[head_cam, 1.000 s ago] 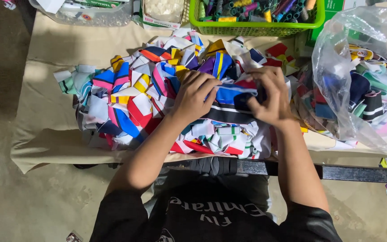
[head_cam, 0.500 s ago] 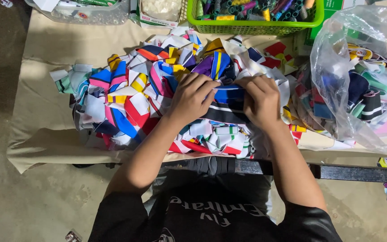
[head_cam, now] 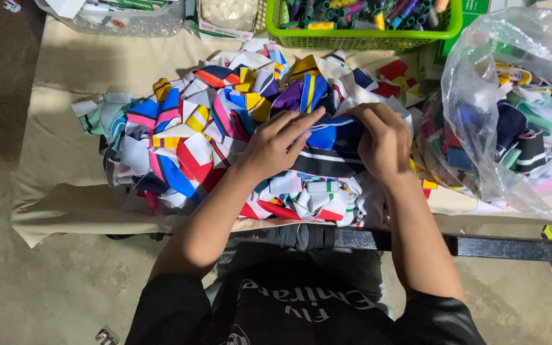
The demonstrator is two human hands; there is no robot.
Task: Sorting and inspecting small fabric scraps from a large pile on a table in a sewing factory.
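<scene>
Sorting step: left hand (head_cam: pixel 275 145) and right hand (head_cam: pixel 381 139), both grips pinching blue fabric piece (head_cam: pixel 332 131) atop scrap pile (head_cam: pixel 180 147). Next move needs clean pull free.

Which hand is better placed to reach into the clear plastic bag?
Probably the right hand: it grips the blue fabric piece on the side nearest the clear plastic bag; the left hand is farther away.
</scene>
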